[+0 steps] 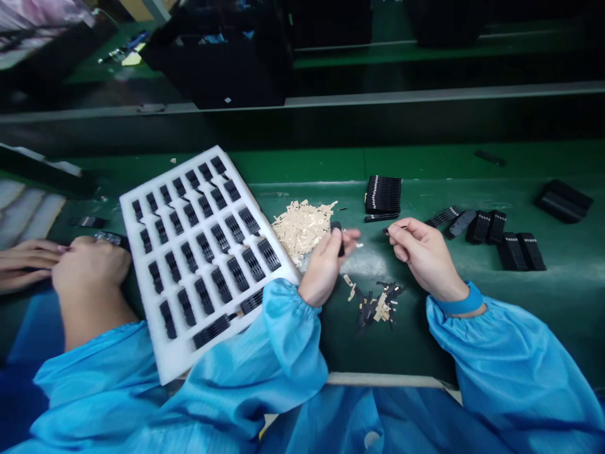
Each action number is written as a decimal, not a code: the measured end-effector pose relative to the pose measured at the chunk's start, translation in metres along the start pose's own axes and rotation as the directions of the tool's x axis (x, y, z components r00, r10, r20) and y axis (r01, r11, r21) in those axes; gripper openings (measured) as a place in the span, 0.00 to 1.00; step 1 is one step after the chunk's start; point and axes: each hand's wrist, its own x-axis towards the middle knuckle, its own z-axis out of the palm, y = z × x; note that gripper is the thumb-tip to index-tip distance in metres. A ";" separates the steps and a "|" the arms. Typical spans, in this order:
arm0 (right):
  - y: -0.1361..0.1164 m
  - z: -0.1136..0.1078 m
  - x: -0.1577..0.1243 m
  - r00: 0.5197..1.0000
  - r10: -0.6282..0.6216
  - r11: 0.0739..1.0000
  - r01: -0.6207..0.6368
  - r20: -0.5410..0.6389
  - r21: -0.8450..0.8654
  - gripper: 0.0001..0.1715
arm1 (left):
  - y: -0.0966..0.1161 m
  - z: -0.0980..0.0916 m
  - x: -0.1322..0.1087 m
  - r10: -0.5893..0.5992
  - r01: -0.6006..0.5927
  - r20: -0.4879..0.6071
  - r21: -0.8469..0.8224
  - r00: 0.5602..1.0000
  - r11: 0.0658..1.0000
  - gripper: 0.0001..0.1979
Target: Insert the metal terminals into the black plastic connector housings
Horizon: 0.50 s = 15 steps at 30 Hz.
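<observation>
My left hand (pixel 328 266) pinches a small black part (pixel 338 238) between thumb and fingers, just right of a heap of beige peeled backing scraps (pixel 302 230). My right hand (pixel 425 255), with a blue wrist strap (pixel 460 301), holds a thin dark strip (pixel 391 230) at its fingertips. Beside that hand lie several black ridged parts (pixel 496 243) and a stack of black parts (pixel 382 195). A white foam tray (pixel 163 369) with rows of slots holding black parts lies left of my left hand, touching neither hand.
A co-worker's hands (pixel 61 268) rest at the tray's left side. A mixed pile of black and beige scraps (pixel 378 307) lies below my hands on the green bench (pixel 472 334). A black block (pixel 562 200) sits at the right, and a raised rail (pixel 378 98) runs behind.
</observation>
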 end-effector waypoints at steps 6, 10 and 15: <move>-0.002 0.003 -0.005 0.996 -0.085 0.981 0.090 0.038 -0.174 0.12 | 0.003 -0.007 -0.001 0.279 -0.249 -0.093 0.249 0.956 0.936 0.15; 0.001 0.003 -0.007 0.982 -0.168 0.943 0.185 0.083 -0.275 0.11 | 0.005 -0.011 -0.006 0.100 -0.152 0.129 0.498 0.987 0.854 0.14; 0.008 0.002 -0.011 0.964 -0.233 0.870 0.265 0.127 -0.416 0.07 | 0.005 -0.008 -0.005 -0.136 0.071 0.253 0.251 0.958 0.966 0.15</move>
